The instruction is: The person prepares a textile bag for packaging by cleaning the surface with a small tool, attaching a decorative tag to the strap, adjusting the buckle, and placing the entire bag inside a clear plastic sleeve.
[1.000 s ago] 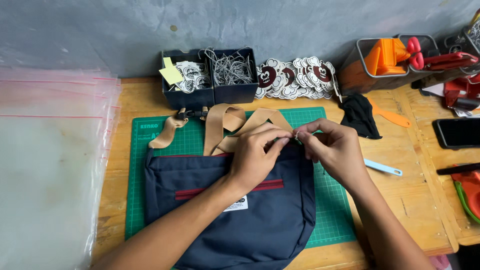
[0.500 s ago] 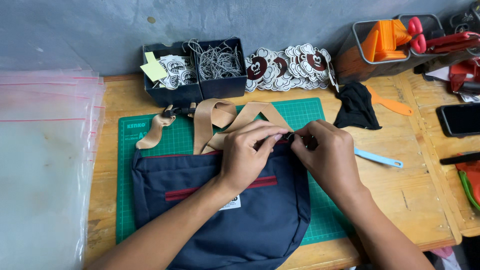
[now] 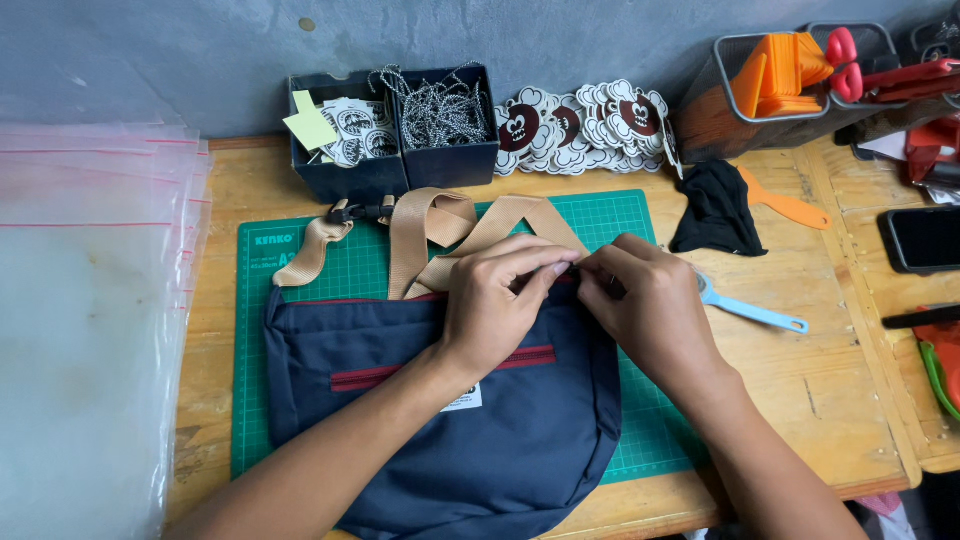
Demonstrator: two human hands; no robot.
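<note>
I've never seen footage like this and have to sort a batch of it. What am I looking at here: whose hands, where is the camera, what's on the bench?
There is no machine here: a person works with two bare hands, filmed by one camera worn on their head, looking down at a wooden workbench.

On a green cutting mat lies a navy fabric bag with a dark red stripe and a tan strap. The left hand and right hand meet at the bag's top edge, fingertips pinching something there; what it is, is hidden.

Behind the mat stand dark boxes holding ball chains and tags, beside a row of round cartoon tags. To the left is a stack of clear plastic bags. To the right lie a black cloth, a light blue tool, an orange tool and a phone.
</note>
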